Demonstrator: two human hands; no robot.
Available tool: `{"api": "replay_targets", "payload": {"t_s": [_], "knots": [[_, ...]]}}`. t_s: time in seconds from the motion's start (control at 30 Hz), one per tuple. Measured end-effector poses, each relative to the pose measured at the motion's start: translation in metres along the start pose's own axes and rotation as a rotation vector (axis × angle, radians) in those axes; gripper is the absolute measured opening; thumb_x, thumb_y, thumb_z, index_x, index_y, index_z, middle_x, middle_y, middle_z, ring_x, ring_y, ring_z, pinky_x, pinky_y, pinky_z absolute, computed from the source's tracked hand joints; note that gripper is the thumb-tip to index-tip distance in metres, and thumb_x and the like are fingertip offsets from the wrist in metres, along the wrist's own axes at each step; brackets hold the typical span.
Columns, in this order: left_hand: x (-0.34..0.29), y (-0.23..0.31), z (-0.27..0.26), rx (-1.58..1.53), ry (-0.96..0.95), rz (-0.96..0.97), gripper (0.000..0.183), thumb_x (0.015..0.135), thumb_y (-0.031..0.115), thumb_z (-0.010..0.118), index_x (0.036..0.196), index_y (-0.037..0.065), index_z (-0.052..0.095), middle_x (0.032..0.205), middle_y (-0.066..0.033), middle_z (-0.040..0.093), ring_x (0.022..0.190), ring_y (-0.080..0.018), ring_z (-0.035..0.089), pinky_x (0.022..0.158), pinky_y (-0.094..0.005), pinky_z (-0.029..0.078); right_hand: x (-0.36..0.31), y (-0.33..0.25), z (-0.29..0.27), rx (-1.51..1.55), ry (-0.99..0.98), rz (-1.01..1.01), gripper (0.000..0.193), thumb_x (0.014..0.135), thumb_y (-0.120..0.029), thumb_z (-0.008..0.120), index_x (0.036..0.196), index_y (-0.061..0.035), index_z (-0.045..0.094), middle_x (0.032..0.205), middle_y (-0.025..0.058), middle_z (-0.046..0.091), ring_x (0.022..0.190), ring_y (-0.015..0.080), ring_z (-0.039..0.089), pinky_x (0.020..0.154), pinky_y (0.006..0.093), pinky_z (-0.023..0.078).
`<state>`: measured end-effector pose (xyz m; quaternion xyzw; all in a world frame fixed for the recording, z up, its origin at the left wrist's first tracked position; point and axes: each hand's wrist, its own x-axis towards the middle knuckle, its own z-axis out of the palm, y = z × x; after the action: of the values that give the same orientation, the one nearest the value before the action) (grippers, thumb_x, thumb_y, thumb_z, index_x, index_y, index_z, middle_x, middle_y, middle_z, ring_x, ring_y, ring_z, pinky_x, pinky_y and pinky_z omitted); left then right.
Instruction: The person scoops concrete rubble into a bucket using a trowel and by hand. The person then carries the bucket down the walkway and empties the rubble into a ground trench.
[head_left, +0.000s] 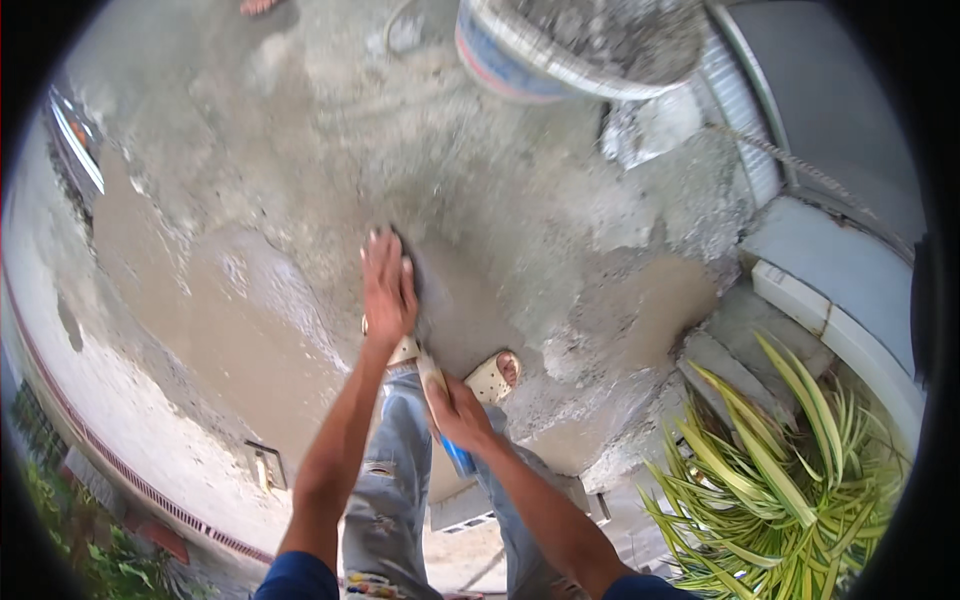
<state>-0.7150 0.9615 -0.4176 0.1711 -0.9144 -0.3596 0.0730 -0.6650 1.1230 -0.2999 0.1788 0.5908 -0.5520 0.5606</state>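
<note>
My left hand (pixel 388 292) is stretched forward over the wet grey ground (pixel 455 290), fingers extended and holding nothing. Whether its fingertips touch the surface, I cannot tell. Nearer to me, my right hand (pixel 462 412) is closed round a narrow tool with a pale tan upper part (pixel 431 378) and a blue lower part (pixel 457 457). Its exact kind is unclear, as my fingers cover its middle. Just beyond that hand shows a cream clog (pixel 493 377) on my right foot. The other clog (pixel 404 351) is partly hidden behind my left wrist.
A tub (pixel 520 75) of grey, lumpy mix stands at the far right, blurred. Smooth wet mortar (pixel 220 320) covers ground to my left. Striped leafy plants (pixel 770 470) and a pale ledge (pixel 840 320) border the right side. A rope (pixel 790 160) lies near the dark panel.
</note>
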Motion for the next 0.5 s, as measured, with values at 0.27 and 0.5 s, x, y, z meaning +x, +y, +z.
{"api": "replay_targets", "payload": {"t_s": [0.27, 0.5], "knots": [[0.096, 0.2, -0.09, -0.343, -0.001, 0.188, 0.037, 0.096, 0.009, 0.047, 0.13, -0.003, 0.049, 0.138, -0.0223, 0.045, 0.133, -0.0403, 0.037, 0.111, -0.045, 0.026, -0.163, -0.135, 0.029, 0.25, 0.213, -0.29, 0.02, 0.099, -0.016, 0.04, 0.112, -0.0017, 0.044, 0.067, 0.0021, 0.046, 0.052, 0.0086, 0.047, 0.048, 0.0266, 0.041], [0.237, 0.269, -0.138, -0.841, 0.278, -0.117, 0.042, 0.099, 0.02, 0.044, 0.134, -0.004, 0.046, 0.135, -0.0203, 0.05, 0.127, -0.0278, 0.047, 0.107, -0.035, 0.032, -0.055, -0.279, -0.023, -0.416, 0.804, -0.715, 0.034, 0.082, -0.014, 0.06, 0.108, 0.0051, 0.052, 0.08, 0.0258, 0.061, 0.072, 0.0412, 0.062, 0.063, 0.0446, 0.049]]}}
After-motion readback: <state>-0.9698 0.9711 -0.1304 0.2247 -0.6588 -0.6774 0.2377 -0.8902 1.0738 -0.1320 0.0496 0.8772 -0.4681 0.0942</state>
